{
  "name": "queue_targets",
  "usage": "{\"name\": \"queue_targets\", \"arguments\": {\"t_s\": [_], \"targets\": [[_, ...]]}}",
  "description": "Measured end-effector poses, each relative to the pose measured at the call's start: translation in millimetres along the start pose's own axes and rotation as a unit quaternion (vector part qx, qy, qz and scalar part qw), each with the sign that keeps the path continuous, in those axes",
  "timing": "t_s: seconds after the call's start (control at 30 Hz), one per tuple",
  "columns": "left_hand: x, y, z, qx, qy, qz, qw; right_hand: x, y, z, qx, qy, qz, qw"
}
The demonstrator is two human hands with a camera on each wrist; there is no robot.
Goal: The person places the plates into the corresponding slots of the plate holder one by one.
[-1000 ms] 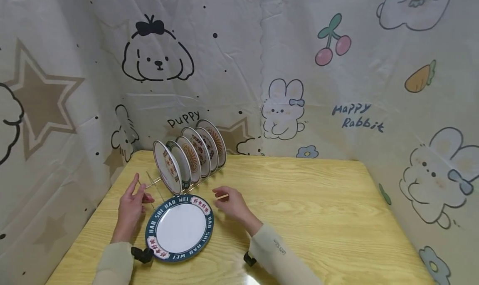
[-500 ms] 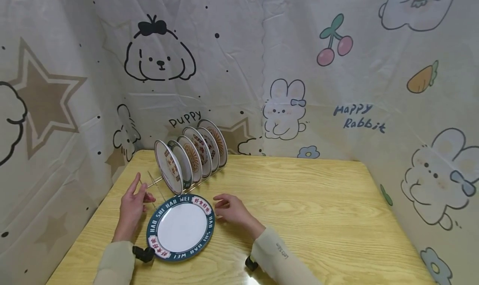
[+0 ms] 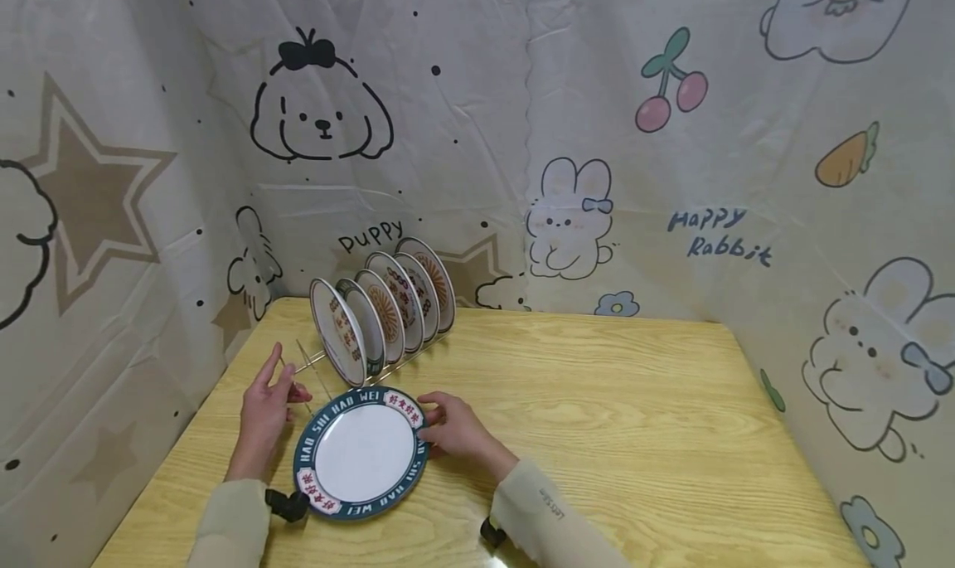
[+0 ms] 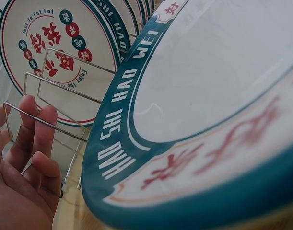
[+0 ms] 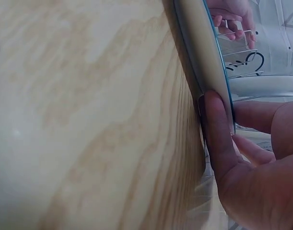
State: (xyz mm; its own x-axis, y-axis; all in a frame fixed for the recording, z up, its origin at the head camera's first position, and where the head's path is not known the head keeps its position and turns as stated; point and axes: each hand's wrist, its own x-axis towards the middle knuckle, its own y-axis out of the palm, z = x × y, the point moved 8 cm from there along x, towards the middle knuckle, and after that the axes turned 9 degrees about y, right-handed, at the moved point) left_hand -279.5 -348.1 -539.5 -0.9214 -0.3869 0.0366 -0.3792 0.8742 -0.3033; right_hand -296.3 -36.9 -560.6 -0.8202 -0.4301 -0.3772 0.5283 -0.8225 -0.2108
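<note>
A plate (image 3: 366, 453) with a white centre and a teal lettered rim lies on the table before the dish rack. My right hand (image 3: 461, 429) pinches its right edge; in the right wrist view, fingers (image 5: 218, 129) reach under the rim and the thumb lies over it. My left hand (image 3: 263, 410) holds the near end of the wire dish rack (image 3: 307, 362), its fingers around a wire loop (image 4: 45, 120). Several patterned plates stand upright in the rack, the nearest plate (image 3: 337, 336) showing red characters. The right hand's lower fingers are hidden in the head view.
The rack stands at the left back of the wood-grain table (image 3: 597, 419). A cartoon-printed curtain (image 3: 462, 137) hangs around the back and sides. Bare tabletop spreads to the right of the plate.
My right hand has moved left from beside the plate and taken hold of its right edge. The left hand stays at the rack. The view has shifted slightly.
</note>
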Motion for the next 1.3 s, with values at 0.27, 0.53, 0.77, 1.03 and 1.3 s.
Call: {"name": "queue_targets", "arguments": {"t_s": [0.27, 0.53, 0.77, 1.03, 1.3], "targets": [[0.4, 2.2, -1.5, -0.013, 0.006, 0.004, 0.9999, -4.0, -11, -10, 0.046, 0.03, 0.014, 0.9984], [-2.3, 0.5, -2.0, -0.02, 0.009, -0.001, 0.9998, -11.9, -31, -21, 0.081, 0.046, 0.055, 0.9942], [-5.6, 3.1, -4.8, -0.062, 0.01, 0.004, 0.998, -25.8, -47, -29, 0.139, 0.041, 0.098, 0.9846], [-10.2, 8.7, -7.2, -0.078, 0.002, 0.014, 0.9968, -37.3, -67, -33, 0.143, 0.04, 0.095, 0.9844], [-14.8, 16.8, -10.5, -0.085, -0.002, 0.019, 0.9962, -54.3, -79, -23, 0.117, 0.009, 0.111, 0.9868]]}}
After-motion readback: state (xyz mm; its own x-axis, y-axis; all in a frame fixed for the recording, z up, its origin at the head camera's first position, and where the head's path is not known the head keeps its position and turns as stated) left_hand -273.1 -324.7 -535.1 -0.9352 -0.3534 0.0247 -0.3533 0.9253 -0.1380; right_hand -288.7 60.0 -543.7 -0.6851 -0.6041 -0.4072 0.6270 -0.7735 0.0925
